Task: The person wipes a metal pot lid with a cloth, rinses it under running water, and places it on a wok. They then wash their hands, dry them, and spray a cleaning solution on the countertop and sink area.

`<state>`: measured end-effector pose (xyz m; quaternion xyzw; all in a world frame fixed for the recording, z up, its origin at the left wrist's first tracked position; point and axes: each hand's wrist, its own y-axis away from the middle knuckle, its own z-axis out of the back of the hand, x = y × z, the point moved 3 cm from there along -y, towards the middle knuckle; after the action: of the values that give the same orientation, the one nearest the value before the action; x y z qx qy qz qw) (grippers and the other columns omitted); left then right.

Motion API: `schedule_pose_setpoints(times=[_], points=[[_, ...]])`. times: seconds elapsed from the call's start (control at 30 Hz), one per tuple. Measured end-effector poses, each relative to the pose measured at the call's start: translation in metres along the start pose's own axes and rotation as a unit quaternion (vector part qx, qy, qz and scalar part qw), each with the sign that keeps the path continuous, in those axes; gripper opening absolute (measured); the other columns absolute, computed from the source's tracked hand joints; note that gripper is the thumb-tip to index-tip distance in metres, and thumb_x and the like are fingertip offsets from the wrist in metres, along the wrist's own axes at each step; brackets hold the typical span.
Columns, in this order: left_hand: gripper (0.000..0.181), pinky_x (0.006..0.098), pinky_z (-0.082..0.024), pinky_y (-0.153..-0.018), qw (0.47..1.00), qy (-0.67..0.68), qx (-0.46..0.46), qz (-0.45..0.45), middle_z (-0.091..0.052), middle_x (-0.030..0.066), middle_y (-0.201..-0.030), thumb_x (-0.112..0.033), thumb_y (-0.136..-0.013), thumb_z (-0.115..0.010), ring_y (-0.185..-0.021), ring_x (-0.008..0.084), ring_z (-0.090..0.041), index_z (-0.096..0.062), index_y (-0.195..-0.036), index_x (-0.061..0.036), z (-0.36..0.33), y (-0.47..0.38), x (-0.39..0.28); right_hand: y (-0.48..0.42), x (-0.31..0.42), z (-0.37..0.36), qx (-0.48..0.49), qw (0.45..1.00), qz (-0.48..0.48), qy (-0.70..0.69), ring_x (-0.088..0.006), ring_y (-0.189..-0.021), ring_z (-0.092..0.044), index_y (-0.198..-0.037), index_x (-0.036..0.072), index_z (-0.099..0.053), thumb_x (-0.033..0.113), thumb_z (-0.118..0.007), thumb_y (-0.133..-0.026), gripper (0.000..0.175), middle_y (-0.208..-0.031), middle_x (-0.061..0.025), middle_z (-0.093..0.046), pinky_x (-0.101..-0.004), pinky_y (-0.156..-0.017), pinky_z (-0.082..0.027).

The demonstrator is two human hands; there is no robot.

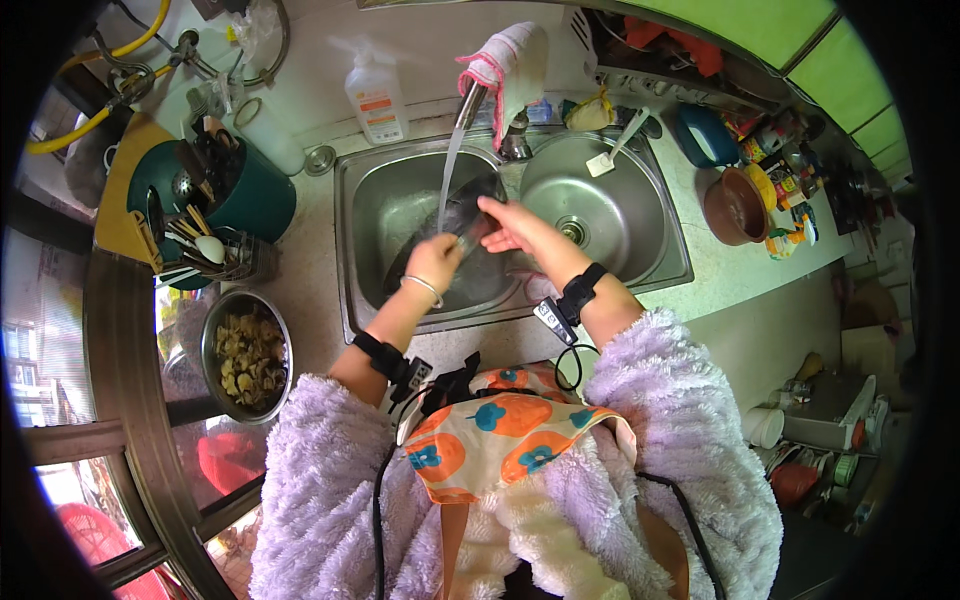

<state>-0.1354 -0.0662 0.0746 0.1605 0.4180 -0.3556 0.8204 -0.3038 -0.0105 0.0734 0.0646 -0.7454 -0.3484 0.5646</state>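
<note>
A dark vessel (414, 253), perhaps a pan or a lid, lies tilted in the left basin (373, 196) of a steel double sink. Water (451, 166) pours from the faucet (471, 103) onto it. My left hand (436, 262), with a bracelet at its wrist, is curled closed at the vessel's near side; motion blurs its fingers. At the right end my right hand (514, 225) has its thumb over the edge and its fingers lower down. My hands and the splashing water hide part of the vessel's shape.
A round right basin (637, 217) has a white-headed brush (604, 161) across its rim. Left stand a green utensil bucket (262, 199), a cutlery rack (255, 259) and a steel bowl of food pieces (251, 360). A white bottle (377, 101) is behind; a brown pot (735, 206) stands right.
</note>
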Motion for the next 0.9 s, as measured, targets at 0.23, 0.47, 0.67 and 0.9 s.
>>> schedule_pose_setpoints(times=[0.23, 0.47, 0.67, 0.9], points=[[0.027, 0.0289, -0.038, -0.077, 0.879, 0.393, -0.084, 0.256, -0.057, 0.0024, -0.093, -0.031, -0.084, -0.055, -0.086, 0.0135, -0.049, -0.056, -0.097, -0.0072, 0.029, -0.059, 0.038, 0.015, -0.019, 0.035, 0.008, 0.99, -0.003, -0.14, -0.0206, -0.078, -0.06, -0.11, 0.007, -0.043, 0.03, -0.049, -0.088, 0.032, -0.091, -0.009, -0.06, -0.0336, -0.065, -0.051], [0.046, 0.0391, -0.036, -0.083, 0.875, 0.353, -0.094, 0.318, -0.055, 0.0057, -0.103, -0.045, -0.08, -0.055, -0.094, 0.0183, -0.048, -0.054, -0.106, -0.0062, 0.021, -0.071, 0.037, 0.036, -0.062, 0.08, -0.024, 0.978, -0.032, -0.207, -0.0189, -0.074, -0.06, -0.103, 0.007, -0.047, 0.024, -0.05, -0.087, 0.024, -0.088, -0.0084, -0.06, -0.03, -0.062, -0.051], [0.045, 0.0273, -0.037, -0.058, 0.916, 0.251, -0.141, 0.28, -0.053, 0.0008, -0.07, -0.044, -0.075, -0.064, -0.062, 0.0107, -0.043, -0.061, -0.078, 0.0011, 0.018, -0.073, 0.036, 0.045, -0.069, 0.098, -0.047, 0.972, -0.024, -0.229, -0.0173, -0.073, -0.06, -0.104, 0.006, -0.048, 0.023, -0.05, -0.087, 0.024, -0.087, -0.0077, -0.06, -0.0289, -0.059, -0.052], [0.055, 0.0259, -0.04, -0.061, 0.941, 0.195, -0.139, 0.239, -0.055, 0.0037, -0.066, -0.051, -0.071, -0.065, -0.061, 0.0129, -0.046, -0.062, -0.075, 0.0036, 0.057, -0.066, 0.054, 0.044, -0.071, 0.097, -0.045, 0.975, -0.026, -0.216, -0.0168, -0.076, -0.058, -0.102, 0.008, -0.051, 0.026, -0.05, -0.086, 0.023, -0.089, -0.0058, -0.06, -0.0296, -0.066, -0.05]])
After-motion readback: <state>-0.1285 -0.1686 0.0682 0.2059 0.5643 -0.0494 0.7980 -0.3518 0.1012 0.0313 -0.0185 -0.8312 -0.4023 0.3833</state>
